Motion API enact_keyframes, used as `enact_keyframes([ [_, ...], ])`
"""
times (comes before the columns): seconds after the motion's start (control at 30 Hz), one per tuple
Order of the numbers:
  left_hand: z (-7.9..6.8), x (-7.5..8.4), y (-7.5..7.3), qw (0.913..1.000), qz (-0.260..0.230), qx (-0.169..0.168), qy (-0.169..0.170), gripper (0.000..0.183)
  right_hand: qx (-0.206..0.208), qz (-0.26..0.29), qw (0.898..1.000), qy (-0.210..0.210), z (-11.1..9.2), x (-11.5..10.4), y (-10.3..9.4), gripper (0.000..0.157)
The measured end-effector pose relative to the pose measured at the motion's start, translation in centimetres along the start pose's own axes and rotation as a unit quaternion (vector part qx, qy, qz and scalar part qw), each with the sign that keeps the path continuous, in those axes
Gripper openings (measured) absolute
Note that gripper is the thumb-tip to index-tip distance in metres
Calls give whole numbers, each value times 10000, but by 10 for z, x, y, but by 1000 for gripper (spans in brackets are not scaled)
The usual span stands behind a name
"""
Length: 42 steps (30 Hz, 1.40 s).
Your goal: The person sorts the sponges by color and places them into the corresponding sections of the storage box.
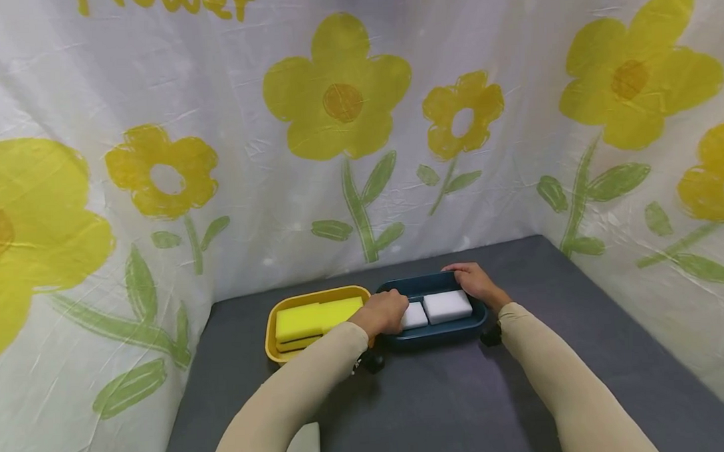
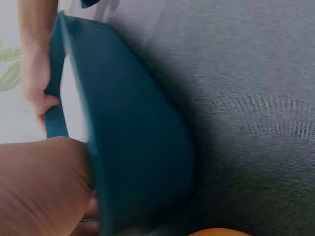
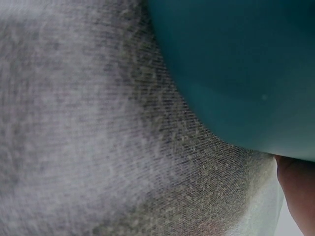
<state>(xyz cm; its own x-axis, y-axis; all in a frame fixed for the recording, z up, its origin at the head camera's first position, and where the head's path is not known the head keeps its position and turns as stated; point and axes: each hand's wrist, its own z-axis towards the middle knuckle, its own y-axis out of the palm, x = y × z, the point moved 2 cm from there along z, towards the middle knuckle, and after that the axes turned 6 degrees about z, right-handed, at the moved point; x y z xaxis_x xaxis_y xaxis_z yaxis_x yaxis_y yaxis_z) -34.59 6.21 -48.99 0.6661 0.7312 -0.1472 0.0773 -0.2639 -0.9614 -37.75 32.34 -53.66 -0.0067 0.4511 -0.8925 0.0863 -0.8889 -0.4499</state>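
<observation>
A dark blue rectangular tray point(image 1: 434, 336) stands on the table with white sponge blocks point(image 1: 447, 306) in it. My left hand point(image 1: 384, 312) grips the tray's left end and covers part of the inside. At the opposite end, my right hand point(image 1: 476, 283) holds the rim near the back corner. The left wrist view shows the tray's long outer wall point(image 2: 133, 118), with the right hand's thumb over the far rim. Close up in the right wrist view is the tray's rounded outside point(image 3: 241, 83), a finger point(image 3: 298, 191) against it.
Left of the blue tray stands a yellow tray point(image 1: 271, 335) with stacked yellow sponges point(image 1: 298, 321), partly behind the left forearm. A pale block point(image 1: 304, 446) lies by the near edge, partly under the left sleeve. A flower-printed curtain point(image 1: 247, 190) borders the grey tabletop point(image 1: 428, 403).
</observation>
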Motion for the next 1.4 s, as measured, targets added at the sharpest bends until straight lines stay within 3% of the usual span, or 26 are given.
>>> enact_keyframes([
  [0.27,-4,-5,3,9996,-79,228,149,28,-83,81,9999,21,-1,-5,1,49],
  [0.63,-27,-8,-15,9954,330,792,426,31,18,62,10000,70,3,0,-2,49],
  [1.0,-80,-13,-28,9901,585,1080,682,38,-16,-21,9999,131,-1,-5,-4,49],
  [1.13,-103,-19,-22,9898,579,1129,647,38,-87,-47,9998,173,0,-3,-4,50],
  [1.3,-130,-29,-12,9951,349,844,389,39,-66,-59,9998,168,-1,-4,-3,49],
  [1.4,-150,-34,-9,9954,269,828,405,40,-74,-29,9998,179,-2,-4,-2,49],
])
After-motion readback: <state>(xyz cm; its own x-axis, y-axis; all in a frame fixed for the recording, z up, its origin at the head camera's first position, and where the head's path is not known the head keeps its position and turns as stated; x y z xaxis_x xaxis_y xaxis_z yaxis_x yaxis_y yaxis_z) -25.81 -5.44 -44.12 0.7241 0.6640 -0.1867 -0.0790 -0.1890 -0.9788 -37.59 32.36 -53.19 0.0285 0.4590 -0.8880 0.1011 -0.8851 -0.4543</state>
